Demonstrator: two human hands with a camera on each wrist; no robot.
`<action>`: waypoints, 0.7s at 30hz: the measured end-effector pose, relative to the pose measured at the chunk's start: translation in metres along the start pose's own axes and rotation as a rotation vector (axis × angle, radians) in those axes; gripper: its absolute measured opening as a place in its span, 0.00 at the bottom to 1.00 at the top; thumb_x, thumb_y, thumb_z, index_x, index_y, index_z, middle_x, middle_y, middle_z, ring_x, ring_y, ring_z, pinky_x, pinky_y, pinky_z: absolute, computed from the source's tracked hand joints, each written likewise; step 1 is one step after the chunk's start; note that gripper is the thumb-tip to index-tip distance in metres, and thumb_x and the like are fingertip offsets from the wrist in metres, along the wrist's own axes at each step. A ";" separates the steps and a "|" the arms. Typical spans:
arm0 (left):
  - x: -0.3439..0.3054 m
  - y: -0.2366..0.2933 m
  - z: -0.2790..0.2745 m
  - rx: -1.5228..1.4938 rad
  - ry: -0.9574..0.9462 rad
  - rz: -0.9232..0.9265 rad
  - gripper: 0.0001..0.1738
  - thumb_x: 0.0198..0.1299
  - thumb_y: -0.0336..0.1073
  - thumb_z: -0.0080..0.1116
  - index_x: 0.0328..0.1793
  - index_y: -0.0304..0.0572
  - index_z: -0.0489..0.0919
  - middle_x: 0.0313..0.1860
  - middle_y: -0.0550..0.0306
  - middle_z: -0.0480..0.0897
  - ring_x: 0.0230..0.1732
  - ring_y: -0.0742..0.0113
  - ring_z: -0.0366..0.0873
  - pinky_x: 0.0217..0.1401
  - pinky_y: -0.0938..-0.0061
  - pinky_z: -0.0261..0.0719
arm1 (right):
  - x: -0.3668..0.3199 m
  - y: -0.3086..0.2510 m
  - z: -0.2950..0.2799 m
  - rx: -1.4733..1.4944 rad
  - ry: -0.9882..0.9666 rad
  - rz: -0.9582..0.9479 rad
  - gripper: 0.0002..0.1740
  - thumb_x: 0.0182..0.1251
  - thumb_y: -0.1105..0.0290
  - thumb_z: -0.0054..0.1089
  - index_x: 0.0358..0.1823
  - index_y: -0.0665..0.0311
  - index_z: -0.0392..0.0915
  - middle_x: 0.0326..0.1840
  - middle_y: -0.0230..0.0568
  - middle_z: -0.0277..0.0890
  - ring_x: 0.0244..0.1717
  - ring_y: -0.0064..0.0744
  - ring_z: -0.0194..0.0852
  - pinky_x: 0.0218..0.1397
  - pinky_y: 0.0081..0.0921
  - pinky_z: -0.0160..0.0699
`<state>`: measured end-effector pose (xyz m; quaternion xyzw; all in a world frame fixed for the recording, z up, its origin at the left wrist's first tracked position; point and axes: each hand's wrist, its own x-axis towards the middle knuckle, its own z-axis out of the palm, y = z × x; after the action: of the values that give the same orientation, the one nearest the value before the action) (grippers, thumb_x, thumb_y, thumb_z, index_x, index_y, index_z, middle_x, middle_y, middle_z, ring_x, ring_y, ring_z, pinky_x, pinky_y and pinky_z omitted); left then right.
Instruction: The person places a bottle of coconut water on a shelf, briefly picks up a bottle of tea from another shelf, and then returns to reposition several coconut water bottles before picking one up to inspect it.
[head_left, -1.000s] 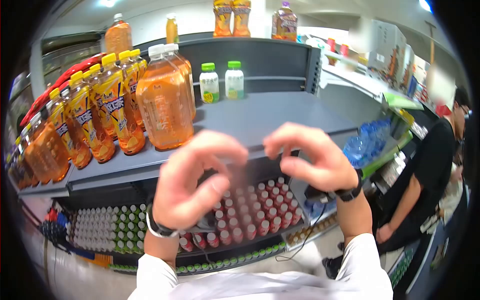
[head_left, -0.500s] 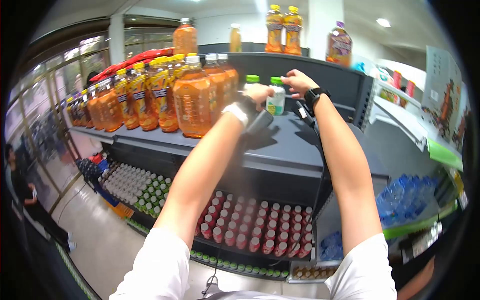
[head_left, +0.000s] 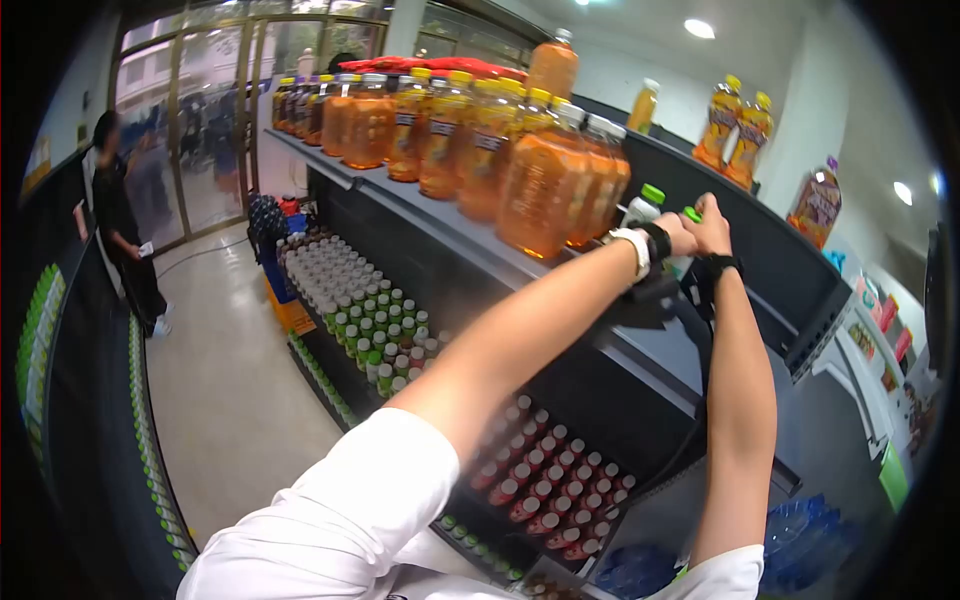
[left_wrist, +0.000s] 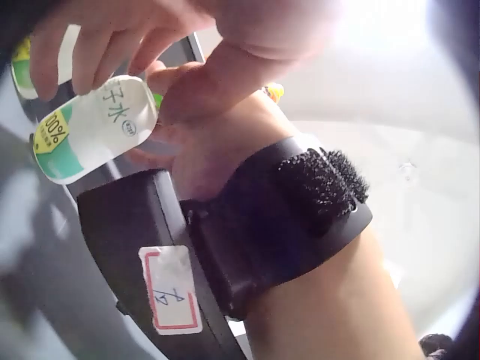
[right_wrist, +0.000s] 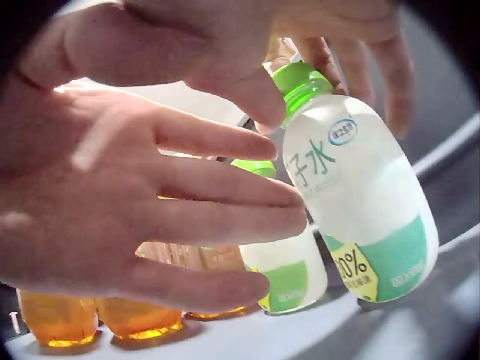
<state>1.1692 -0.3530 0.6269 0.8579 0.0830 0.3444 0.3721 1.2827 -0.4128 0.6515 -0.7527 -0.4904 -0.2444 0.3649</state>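
A small white bottle [right_wrist: 367,202] with a green cap leans at an angle on the shelf, its base right at the surface. My right hand [head_left: 712,228] pinches it by the cap and neck, thumb on the near side. My left hand [right_wrist: 202,187] has its fingers stretched out, fingertips right by the bottle's side; in the head view the left hand [head_left: 678,236] overlaps the lower part of the bottle. A second green-capped bottle [right_wrist: 289,270] stands upright just behind those fingers, partly hidden by them.
Large orange drink bottles [head_left: 540,195] stand left of my hands, with yellow-capped bottles [head_left: 445,145] farther along the grey shelf [head_left: 440,215]. Red bottles [head_left: 545,490] fill a lower shelf. A dark back panel [head_left: 770,270] rises behind my hands. A person [head_left: 125,220] stands far left.
Both hands have reached forward from before my chest to the green-capped bottles. The right hand has taken one by its cap, and it now tilts. The head view has swung left.
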 end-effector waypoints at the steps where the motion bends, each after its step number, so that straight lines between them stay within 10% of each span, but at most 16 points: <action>1: 0.007 -0.002 0.002 0.098 0.031 -0.014 0.20 0.44 0.43 0.61 0.41 0.35 0.81 0.38 0.42 0.83 0.40 0.55 0.82 0.40 0.67 0.79 | 0.004 0.001 -0.003 -0.029 0.028 -0.048 0.21 0.51 0.63 0.66 0.40 0.65 0.66 0.42 0.56 0.76 0.47 0.54 0.76 0.46 0.41 0.73; 4: -0.032 0.035 -0.010 0.042 0.144 -0.154 0.35 0.39 0.40 0.69 0.51 0.24 0.70 0.50 0.34 0.77 0.54 0.48 0.76 0.56 0.61 0.74 | 0.036 0.027 -0.026 0.129 0.128 -0.236 0.19 0.52 0.63 0.66 0.37 0.64 0.66 0.31 0.45 0.72 0.35 0.40 0.74 0.40 0.33 0.73; 6: -0.047 0.048 -0.017 0.042 0.196 0.075 0.35 0.41 0.39 0.69 0.52 0.26 0.66 0.50 0.32 0.76 0.55 0.43 0.74 0.57 0.61 0.73 | 0.010 -0.026 -0.083 0.318 0.027 -0.126 0.14 0.58 0.65 0.62 0.37 0.63 0.66 0.31 0.38 0.68 0.35 0.26 0.67 0.36 0.27 0.70; 9: -0.080 0.070 -0.028 -0.066 0.460 0.495 0.30 0.38 0.35 0.66 0.47 0.29 0.67 0.43 0.35 0.73 0.50 0.41 0.71 0.53 0.59 0.71 | -0.056 -0.103 -0.142 0.409 0.144 -0.303 0.12 0.64 0.66 0.56 0.40 0.65 0.67 0.32 0.35 0.67 0.34 0.23 0.66 0.38 0.21 0.66; 14: -0.218 0.115 -0.057 -0.331 0.280 0.769 0.36 0.26 0.29 0.70 0.48 0.33 0.67 0.42 0.41 0.73 0.46 0.43 0.74 0.48 0.64 0.74 | -0.205 -0.171 -0.143 0.890 0.463 -0.350 0.22 0.68 0.62 0.50 0.56 0.70 0.66 0.52 0.47 0.70 0.54 0.35 0.69 0.61 0.30 0.65; 18: -0.336 0.091 -0.053 -0.195 0.216 0.751 0.45 0.27 0.35 0.70 0.57 0.32 0.65 0.52 0.42 0.73 0.51 0.47 0.74 0.51 0.62 0.75 | -0.298 -0.210 -0.093 1.172 0.653 -0.736 0.26 0.57 0.57 0.60 0.50 0.65 0.62 0.37 0.45 0.68 0.39 0.38 0.71 0.43 0.33 0.74; 19: -0.357 0.097 -0.056 -0.239 0.411 0.800 0.25 0.43 0.45 0.67 0.41 0.34 0.74 0.39 0.46 0.82 0.32 0.50 0.80 0.31 0.66 0.79 | -0.312 -0.246 -0.070 1.349 0.840 -0.782 0.25 0.57 0.56 0.64 0.48 0.58 0.62 0.29 0.38 0.64 0.32 0.34 0.70 0.31 0.31 0.77; 21: -0.406 0.085 -0.074 -0.113 0.199 0.369 0.28 0.32 0.51 0.74 0.33 0.38 0.76 0.28 0.50 0.78 0.29 0.54 0.79 0.30 0.68 0.77 | -0.350 -0.258 -0.022 1.663 0.678 -0.607 0.26 0.59 0.58 0.63 0.47 0.62 0.58 0.31 0.40 0.67 0.33 0.35 0.70 0.35 0.32 0.77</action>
<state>0.8076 -0.5320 0.5072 0.7982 -0.0587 0.4938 0.3399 0.9066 -0.5611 0.4908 0.0192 -0.5500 -0.1065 0.8281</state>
